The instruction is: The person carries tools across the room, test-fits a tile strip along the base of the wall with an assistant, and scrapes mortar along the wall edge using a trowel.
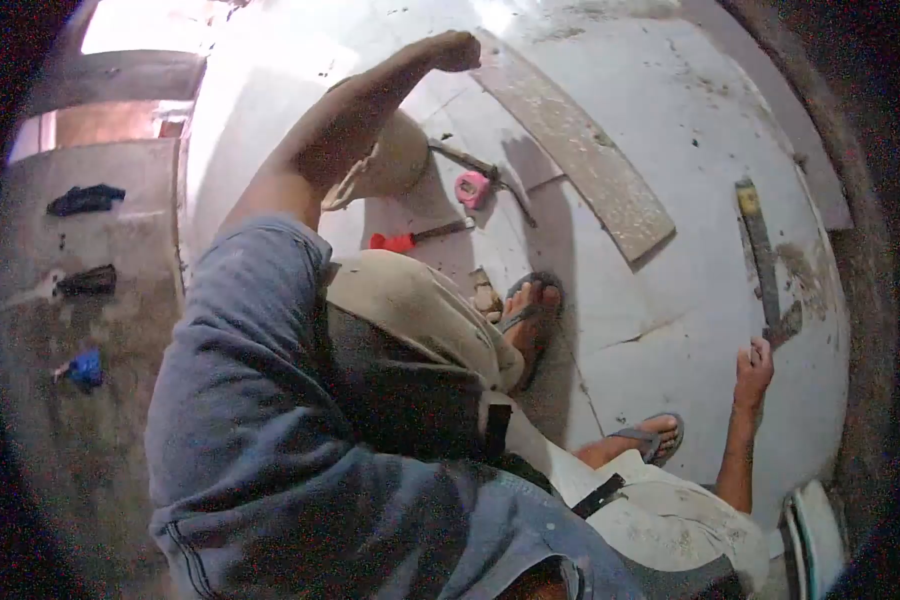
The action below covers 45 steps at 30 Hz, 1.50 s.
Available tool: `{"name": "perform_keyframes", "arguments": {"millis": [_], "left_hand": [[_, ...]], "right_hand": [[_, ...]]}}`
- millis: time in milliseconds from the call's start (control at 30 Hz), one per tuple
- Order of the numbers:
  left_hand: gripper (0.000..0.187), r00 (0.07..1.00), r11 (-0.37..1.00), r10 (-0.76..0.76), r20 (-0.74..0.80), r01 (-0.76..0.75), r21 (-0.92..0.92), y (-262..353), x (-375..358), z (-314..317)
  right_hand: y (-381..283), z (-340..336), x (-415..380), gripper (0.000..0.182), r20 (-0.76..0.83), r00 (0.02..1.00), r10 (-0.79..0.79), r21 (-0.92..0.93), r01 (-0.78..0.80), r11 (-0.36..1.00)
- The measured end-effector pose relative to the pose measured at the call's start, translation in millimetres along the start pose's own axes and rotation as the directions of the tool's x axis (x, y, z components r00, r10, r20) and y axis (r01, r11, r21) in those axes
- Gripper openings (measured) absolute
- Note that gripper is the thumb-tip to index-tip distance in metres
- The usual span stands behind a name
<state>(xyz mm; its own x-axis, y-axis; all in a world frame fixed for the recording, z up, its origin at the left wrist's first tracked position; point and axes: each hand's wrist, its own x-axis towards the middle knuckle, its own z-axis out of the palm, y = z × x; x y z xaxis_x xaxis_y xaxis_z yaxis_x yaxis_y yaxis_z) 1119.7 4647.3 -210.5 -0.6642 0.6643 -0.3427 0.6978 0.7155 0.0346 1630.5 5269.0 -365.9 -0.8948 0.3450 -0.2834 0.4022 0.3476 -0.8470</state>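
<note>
My left hand [456,51] is closed in a fist right at the far end of a long, pale, speckled board [570,140] lying on the white floor. What its fingers hold is hidden. Off to the right, my right hand [754,374] is closed, its fingertips at the lower end of a long dark flat bar [758,255] with a yellowish tip. Between my left arm and the board lie a pink tape measure [472,188], a hammer [495,178] and a red-handled tool [410,241] with a dark shaft.
My sandalled feet [535,320] [660,438] stand on the white floor [640,340], which has cracks and dirt stains. A sack-like beige thing [395,160] is behind my left arm. Dark cloth-like scraps [87,200] and a blue item [85,368] lie on grey ground at left.
</note>
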Motion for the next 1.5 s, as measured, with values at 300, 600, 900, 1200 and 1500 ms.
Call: {"name": "perform_keyframes", "arguments": {"millis": [300, 600, 900, 1200, 1500], "left_hand": [[0.024, 0.764, 0.828, -0.454, -0.458, 0.172, -0.533, 41.0, -201.7, -62.4], [0.037, 0.667, 0.737, -0.651, -0.361, 0.445, -0.508, 100.8, -229.6, -41.3], [0.036, 0.523, 0.586, -0.805, -0.281, 0.776, -0.233, 5.6, -320.7, 12.9], [0.06, 0.463, 0.473, -0.881, -0.094, 0.867, -0.158, 41.1, -346.8, -2.9], [0.057, 0.562, 0.561, -0.827, -0.025, 0.82, -0.116, 34.8, -365.2, -46.6]], "right_hand": [[-57.6, 2.0, -9.8, 0.026, -0.024, 0.985, -0.17, -0.407, 0.146, 0.902], [-107.1, -6.1, -9.4, 0.024, -0.018, 1.0, 0.02, -0.619, -0.027, 0.785], [-105.6, -69.1, -2.5, 0.028, -0.014, 0.991, -0.132, -0.669, 0.089, 0.738], [-217.2, -65.0, 32.8, 0.026, 0.185, 0.97, -0.157, -0.575, 0.237, 0.783], [-212.1, -67.6, 49.7, 0.027, 0.255, 0.953, -0.163, -0.597, 0.288, 0.749]]}}
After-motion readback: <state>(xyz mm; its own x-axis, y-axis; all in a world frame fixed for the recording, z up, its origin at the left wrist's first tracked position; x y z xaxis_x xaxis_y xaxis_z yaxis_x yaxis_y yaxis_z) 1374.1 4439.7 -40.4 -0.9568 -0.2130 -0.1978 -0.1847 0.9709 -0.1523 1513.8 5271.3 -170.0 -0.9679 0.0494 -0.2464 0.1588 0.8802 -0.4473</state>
